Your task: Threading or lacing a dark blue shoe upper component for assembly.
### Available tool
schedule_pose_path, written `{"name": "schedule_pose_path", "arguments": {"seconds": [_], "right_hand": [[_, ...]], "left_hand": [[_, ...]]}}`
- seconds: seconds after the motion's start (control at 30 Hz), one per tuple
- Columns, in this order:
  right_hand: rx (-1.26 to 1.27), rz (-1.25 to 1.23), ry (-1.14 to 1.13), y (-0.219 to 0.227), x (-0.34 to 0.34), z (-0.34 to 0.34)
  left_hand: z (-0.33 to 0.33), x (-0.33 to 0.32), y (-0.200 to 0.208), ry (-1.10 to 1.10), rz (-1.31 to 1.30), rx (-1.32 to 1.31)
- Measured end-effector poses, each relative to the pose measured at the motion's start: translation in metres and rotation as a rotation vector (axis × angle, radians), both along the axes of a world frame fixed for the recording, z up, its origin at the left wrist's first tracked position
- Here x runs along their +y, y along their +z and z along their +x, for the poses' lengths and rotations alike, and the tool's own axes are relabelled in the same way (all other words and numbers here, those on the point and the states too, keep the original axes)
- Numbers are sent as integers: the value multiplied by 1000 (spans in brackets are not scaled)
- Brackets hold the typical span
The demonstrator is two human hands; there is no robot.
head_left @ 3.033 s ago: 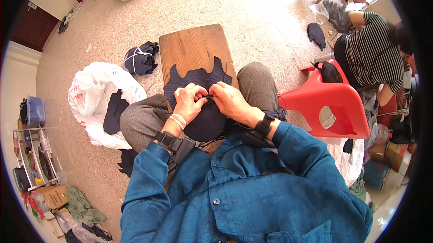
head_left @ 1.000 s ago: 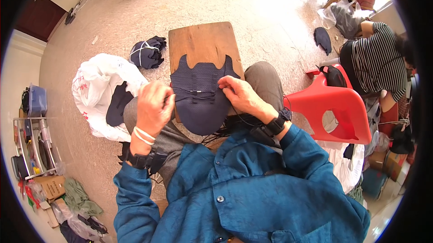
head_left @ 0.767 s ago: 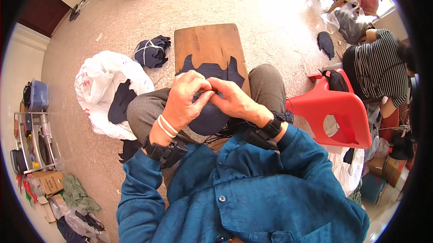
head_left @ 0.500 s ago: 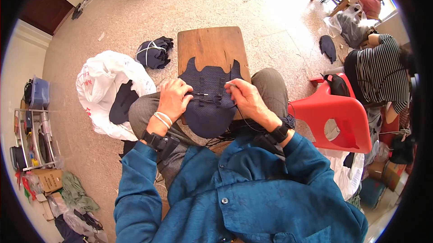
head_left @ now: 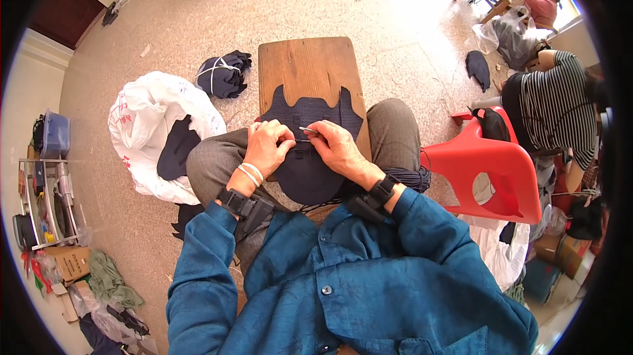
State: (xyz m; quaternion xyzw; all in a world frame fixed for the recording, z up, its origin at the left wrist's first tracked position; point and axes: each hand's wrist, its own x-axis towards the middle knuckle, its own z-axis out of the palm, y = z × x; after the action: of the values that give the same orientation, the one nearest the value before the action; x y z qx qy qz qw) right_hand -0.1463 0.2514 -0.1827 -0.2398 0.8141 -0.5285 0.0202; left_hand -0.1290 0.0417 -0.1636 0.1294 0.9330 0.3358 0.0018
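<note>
A navy mesh fabric piece (head_left: 313, 180), with two pointed tabs at its far edge and a rounded near end, lies over a wooden stool (head_left: 306, 61) between my knees. Above its middle, my left hand (head_left: 267, 147) is closed in a pinch at a thin dark cord (head_left: 302, 141). My right hand (head_left: 335, 147) faces it, thumb and forefinger closed on a slim silver tool (head_left: 308, 129) whose tip points left. The two hands nearly meet, and they cover much of the fabric's middle. A bundle of dark cords (head_left: 407, 179) lies by my right thigh.
A white plastic bag (head_left: 142, 98) holding dark pieces sits left, beside a tied dark bundle (head_left: 224, 75). A red plastic chair (head_left: 484, 170) stands close on my right. Beyond it, a person in a striped top (head_left: 550, 104) bends over. Another person sits farther off.
My hands have come closer together over the fabric's middle. The right hand moved left and slightly nearer me; the silver tool now shows more clearly.
</note>
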Motion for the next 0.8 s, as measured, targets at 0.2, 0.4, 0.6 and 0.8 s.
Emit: {"name": "schedule_pose_path", "arguments": {"seconds": [0.2, 0.4, 0.6, 0.8], "right_hand": [[19, 157, 49, 6, 0, -3], [100, 215, 19, 7, -5, 0], [238, 236, 90, 5, -7, -2], [263, 353, 161, 9, -15, -8]], "left_hand": [[14, -11, -1, 117, 51, 52], [11, 6, -13, 55, -35, 118], [11, 6, -11, 101, 80, 75], [7, 4, -15, 61, 49, 177]]}}
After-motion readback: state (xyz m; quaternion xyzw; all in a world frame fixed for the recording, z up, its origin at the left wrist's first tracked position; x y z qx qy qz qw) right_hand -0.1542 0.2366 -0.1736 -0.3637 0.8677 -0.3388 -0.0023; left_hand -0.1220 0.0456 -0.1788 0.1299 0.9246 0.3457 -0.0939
